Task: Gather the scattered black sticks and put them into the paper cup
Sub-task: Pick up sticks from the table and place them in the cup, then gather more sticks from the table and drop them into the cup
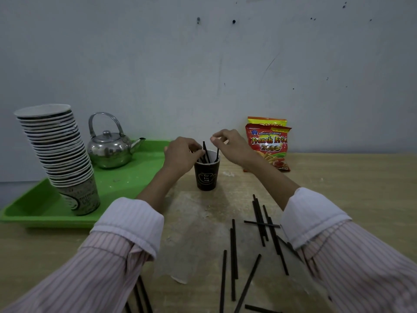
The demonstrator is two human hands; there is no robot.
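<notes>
Black sticks (234, 247) mostly lie loose on the table (338, 177), a few already in the cup (207, 171). Left hand (180, 152) pinches one at the rim; right hand (228, 143) hovers above, fingertips together. Bump that light cup and it probably tips.

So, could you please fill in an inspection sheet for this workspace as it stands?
Surface: wooden table, pale smears at its middle.
Job's things: dark paper cup upright, several sticks inside; loose black sticks scattered near the table's front.
Clutter: green tray carrying a kettle and leaning cup stack; snack bags against the wall.
Grippers: left hand pinches a stick at the cup's rim; right hand above the cup, a stick below its fingers.
Cables: nothing seen.
Surroundings: grey wall, dark marks.
</notes>
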